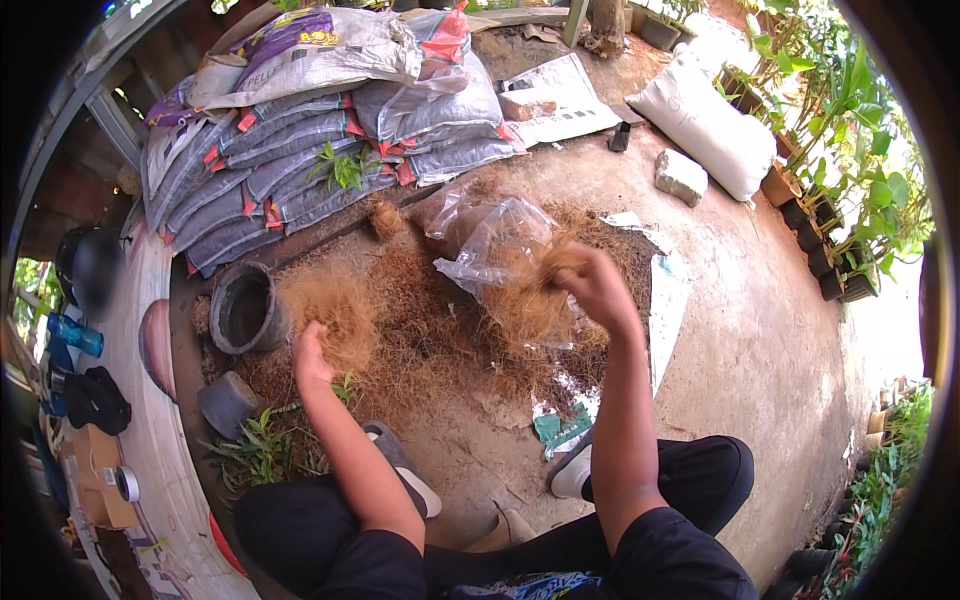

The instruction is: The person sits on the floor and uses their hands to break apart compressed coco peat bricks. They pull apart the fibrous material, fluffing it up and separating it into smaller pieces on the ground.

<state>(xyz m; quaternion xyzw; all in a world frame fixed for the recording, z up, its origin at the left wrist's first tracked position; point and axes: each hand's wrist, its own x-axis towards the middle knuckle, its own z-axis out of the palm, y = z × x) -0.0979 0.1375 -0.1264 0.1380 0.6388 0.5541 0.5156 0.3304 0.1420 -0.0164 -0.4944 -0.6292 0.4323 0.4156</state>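
Note:
My left hand (311, 358) holds a loose, fluffy clump of brown coconut fibre (334, 311) beside a black plastic pot (246, 311) that lies tipped on its side; most of its fingers are hidden behind the fibre. Pinched in my right hand (600, 289) is another tuft of fibre (556, 259), blurred, over a clear plastic bag (480, 251). More fibre shows inside that bag and spills from its mouth. Between both hands, loose fibre and brown crumbs (420, 337) cover the ground.
Stacked grey sacks (300, 157) stand at the far left. A stone block (681, 178) and a full white sack (705, 124) lie at the far right, near potted plants (832, 217). Close to my left knee are a small grey pot (227, 405) and a leafy plant (259, 454).

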